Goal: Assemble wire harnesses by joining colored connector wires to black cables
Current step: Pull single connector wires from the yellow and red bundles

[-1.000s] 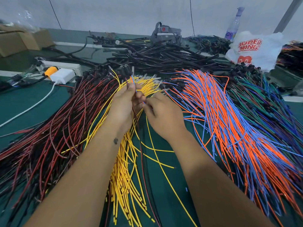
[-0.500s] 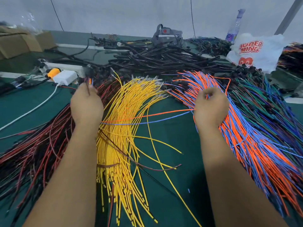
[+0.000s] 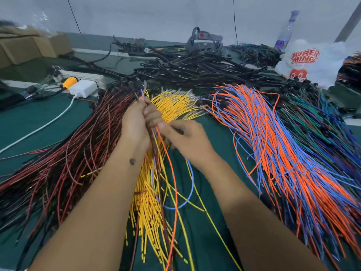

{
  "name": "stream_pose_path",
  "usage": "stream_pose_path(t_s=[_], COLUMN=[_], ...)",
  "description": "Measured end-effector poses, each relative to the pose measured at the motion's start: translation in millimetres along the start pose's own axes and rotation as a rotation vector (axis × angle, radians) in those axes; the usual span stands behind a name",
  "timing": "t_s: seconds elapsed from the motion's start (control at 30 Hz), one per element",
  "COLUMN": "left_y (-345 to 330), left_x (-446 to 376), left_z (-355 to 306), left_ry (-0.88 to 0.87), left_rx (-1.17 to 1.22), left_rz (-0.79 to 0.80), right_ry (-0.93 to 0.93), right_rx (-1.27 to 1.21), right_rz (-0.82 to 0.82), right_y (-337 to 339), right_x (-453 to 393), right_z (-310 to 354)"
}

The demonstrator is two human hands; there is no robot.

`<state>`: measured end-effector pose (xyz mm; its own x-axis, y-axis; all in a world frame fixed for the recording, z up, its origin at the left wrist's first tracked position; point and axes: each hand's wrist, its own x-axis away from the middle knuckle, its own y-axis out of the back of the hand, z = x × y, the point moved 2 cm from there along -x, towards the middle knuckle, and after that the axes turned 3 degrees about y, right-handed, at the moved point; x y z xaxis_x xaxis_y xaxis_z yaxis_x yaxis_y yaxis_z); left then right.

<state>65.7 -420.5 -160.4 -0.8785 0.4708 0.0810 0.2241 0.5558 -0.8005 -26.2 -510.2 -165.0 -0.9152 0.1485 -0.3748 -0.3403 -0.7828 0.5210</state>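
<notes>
Green surface [image 3: 205, 241] buried in floppy wires; left hand [image 3: 136, 124] clutched a bundle, right hand [image 3: 185, 141] pinched the light orange wire [image 3: 172, 173] near its end.

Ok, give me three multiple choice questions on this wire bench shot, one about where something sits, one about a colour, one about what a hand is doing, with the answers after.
1. Where does the yellow wire bundle lie?
A. Between the red-and-black wires and the orange-and-blue wires
B. Right of the green-and-blue wires
C. On the cardboard boxes

2. What colour is the table mat?
A. White
B. Dark green
C. Brown

3. What is the left hand doing?
A. Lying flat on the mat
B. Gripping a few wires upright
C. Holding the white plastic bag

Answers: 1 A, the yellow bundle runs down the middle between those two piles. 2 B, green shows between the piles. 3 B, its fingers curl round wires that stick up above them.
</notes>
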Motion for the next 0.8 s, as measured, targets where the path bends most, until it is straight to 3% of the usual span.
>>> stream_pose_path(t_s=[0.07,0.13,0.3,0.43,0.5,0.6,0.73,0.8], left_y=[1,5,11,-10,-30,-67,-99,-100], left_x=[-2,-3,-4,-3,-5,-7,1,6], left_z=[3,2,-2,3,9,27,73,102], left_ry=[-0.049,-0.108,-0.133,-0.072,-0.046,0.021,0.075,0.127], left_rx=[-0.073,-0.125,-0.089,-0.356,-0.352,-0.144,-0.273,-0.355], left_rz=[-0.047,-0.1,-0.187,-0.237,-0.183,-0.038,0.005,0.002], right_ry=[-0.08,-0.125,-0.224,-0.188,-0.184,-0.176,-0.236,-0.305], right_rx=[-0.12,-0.086,-0.143,0.05,0.069,0.173,0.229,0.167], right_rz=[0.125,0.22,0.382,0.495,0.469,0.338,0.43,0.337], right_y=[-9,-12,-15,10,31,70,114,137], right_x=[2,3,1,-3,-5,-8,3,11], right_z=[4,6,16,26,31,36,27,13])
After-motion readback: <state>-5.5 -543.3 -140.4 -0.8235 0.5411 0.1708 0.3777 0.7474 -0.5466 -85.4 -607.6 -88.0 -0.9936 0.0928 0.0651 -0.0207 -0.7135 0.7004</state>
